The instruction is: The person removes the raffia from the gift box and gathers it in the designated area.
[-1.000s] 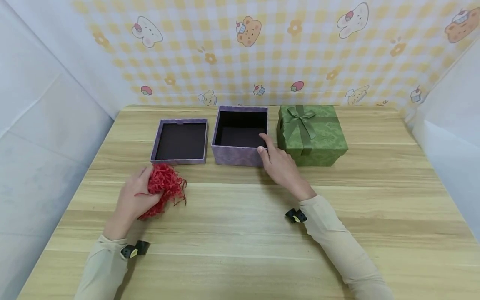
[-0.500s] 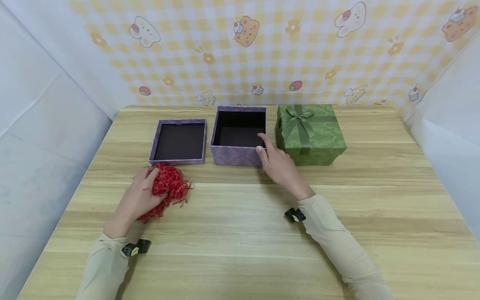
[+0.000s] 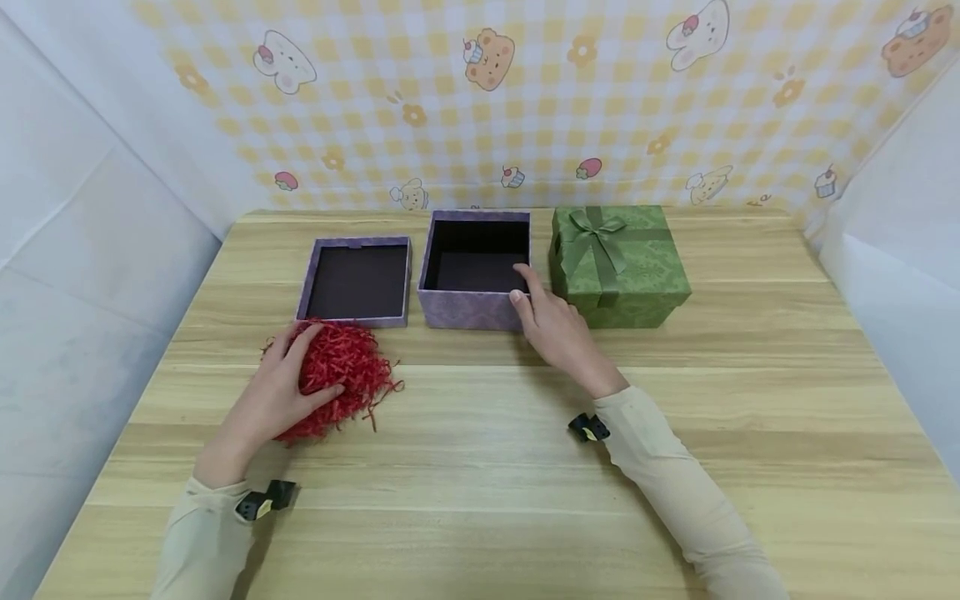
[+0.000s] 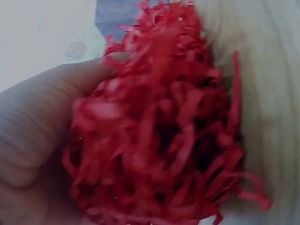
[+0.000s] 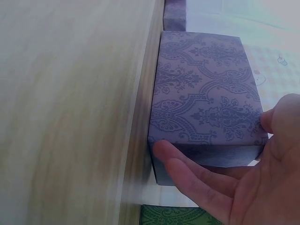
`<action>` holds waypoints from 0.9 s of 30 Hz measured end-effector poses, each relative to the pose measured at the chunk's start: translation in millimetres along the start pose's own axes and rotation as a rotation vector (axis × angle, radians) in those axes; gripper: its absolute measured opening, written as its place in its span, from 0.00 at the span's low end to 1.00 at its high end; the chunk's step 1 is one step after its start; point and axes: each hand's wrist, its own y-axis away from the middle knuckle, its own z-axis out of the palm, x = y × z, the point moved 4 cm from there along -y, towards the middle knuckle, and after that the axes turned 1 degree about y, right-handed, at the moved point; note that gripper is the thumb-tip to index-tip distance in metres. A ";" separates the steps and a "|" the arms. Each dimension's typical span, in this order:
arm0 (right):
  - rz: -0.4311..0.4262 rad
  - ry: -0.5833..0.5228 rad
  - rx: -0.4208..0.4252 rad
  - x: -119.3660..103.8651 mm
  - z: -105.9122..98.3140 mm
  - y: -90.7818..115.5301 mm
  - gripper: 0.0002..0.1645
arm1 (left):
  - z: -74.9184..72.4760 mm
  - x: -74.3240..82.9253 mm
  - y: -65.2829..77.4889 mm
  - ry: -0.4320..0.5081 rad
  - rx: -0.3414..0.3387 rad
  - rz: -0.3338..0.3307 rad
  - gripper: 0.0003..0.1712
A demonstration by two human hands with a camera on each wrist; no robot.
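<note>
A loose clump of red shredded paper (image 3: 356,367) lies on the table, and my left hand (image 3: 270,392) holds it from the left. The fingers curve over its far side and the thumb lies across its near side; red strands fill most of the left wrist view. At the middle back stands a purple patterned box (image 3: 474,310), lidless and dark inside. My right hand (image 3: 558,333) grips its front right corner. In the right wrist view the thumb is at the top rim, while other fingers (image 5: 201,180) lie along the side wall.
Left of the box, the purple lid (image 3: 408,283) lies with its dark inside up, just behind the paper. A green gift box (image 3: 645,258) with a ribbon bow stands close on the right. A yellow checked cloth (image 3: 450,92) hangs behind the wooden table (image 3: 480,483).
My left hand's fingers have spread wider, and the red paper clump has loosened and grown toward the right. The right hand keeps its hold on the purple box; the boxes stay put.
</note>
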 end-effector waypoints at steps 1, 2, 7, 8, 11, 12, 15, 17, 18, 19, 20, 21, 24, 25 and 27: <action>-0.002 0.001 0.002 0.0 -0.2 -0.2 0.32 | -2.0 1.2 1.2 0.007 -0.005 -0.001 0.50; -0.004 0.000 0.002 0.0 -0.3 -0.4 0.32 | -3.8 2.2 2.6 0.010 -0.009 -0.002 0.50; 0.003 0.001 0.000 1.3 -0.7 -0.7 0.33 | -10.3 6.6 7.7 0.030 -0.038 -0.005 0.47; 0.003 0.001 -0.002 1.6 -0.8 -0.6 0.33 | -11.4 7.5 8.5 0.031 -0.041 -0.002 0.47; 0.003 0.002 -0.005 2.4 -0.9 -0.3 0.34 | -15.3 11.6 9.9 0.027 -0.045 0.019 0.45; 0.002 0.002 -0.005 2.6 -0.9 -0.1 0.34 | -16.7 13.7 10.0 0.023 -0.046 0.027 0.44; 0.000 -0.001 -0.005 2.6 -1.0 0.6 0.34 | -20.1 22.6 9.4 0.034 -0.058 0.054 0.44; 0.000 -0.005 -0.006 2.4 -0.9 1.0 0.34 | -22.3 31.2 9.0 0.041 -0.051 0.076 0.43; -0.001 -0.006 -0.005 2.3 -0.7 1.2 0.34 | -23.4 35.9 9.1 0.047 -0.044 0.088 0.43; -0.001 -0.008 -0.006 2.2 -0.6 1.3 0.34 | -24.5 41.2 9.1 0.056 -0.036 0.101 0.42; -0.002 -0.008 -0.005 2.1 -0.4 1.3 0.34 | -25.9 46.7 9.3 0.060 -0.026 0.115 0.42; -0.004 -0.010 -0.007 1.9 -0.2 1.3 0.34 | -27.3 52.5 9.6 0.064 -0.017 0.131 0.41; -0.009 -0.010 -0.004 1.1 -0.2 1.2 0.34 | -32.0 69.6 10.5 0.078 -0.017 0.189 0.39; -0.011 -0.008 -0.001 0.9 -0.3 1.1 0.34 | -34.0 75.0 10.5 0.082 -0.022 0.209 0.38; -0.013 -0.008 0.004 0.4 -0.8 0.9 0.34 | -38.8 85.4 9.2 0.077 -0.030 0.251 0.36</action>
